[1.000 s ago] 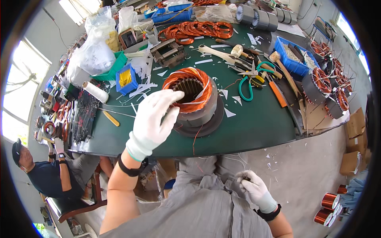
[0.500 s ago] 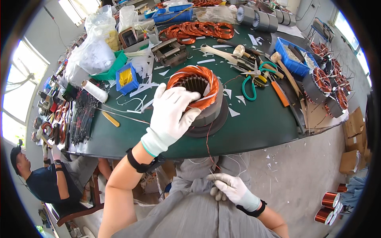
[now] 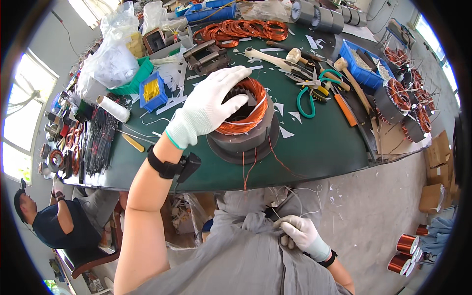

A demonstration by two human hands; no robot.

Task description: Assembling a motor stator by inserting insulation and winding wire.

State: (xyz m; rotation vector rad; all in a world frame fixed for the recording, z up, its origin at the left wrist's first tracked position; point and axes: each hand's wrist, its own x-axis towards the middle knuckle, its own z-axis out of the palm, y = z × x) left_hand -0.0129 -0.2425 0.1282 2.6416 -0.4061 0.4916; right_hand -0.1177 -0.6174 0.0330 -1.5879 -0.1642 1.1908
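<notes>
A motor stator [image 3: 241, 141] with a grey core stands upright on a round dark base on the green table. Orange copper windings [image 3: 256, 114] ring its top, with white cord lying across them. My left hand [image 3: 211, 101], in a white glove, grips the winding's far left rim, fingers curved over it and thumb above the bore. Several thin copper leads [image 3: 249, 169] hang from the stator's near side. Low in front of my lap, my gloved right hand [image 3: 301, 233] pinches a thin needle-like piece [image 3: 276, 213]. White cord [image 3: 309, 189] loops beside it; whether they join cannot be made out.
Green-handled scissors [image 3: 306, 101], pliers, mallets and an orange-handled tool [image 3: 345, 110] lie to the right. More wound stators [image 3: 391, 109] stand beyond them. A blue box of yellow pieces [image 3: 153, 92] and a white thread spool [image 3: 113, 109] are left. A co-worker [image 3: 51, 214] sits far left.
My left hand has shifted from the winding's near side to its far left rim. The stator appears turned, with more leads now at its front. My right hand has moved slightly right and down.
</notes>
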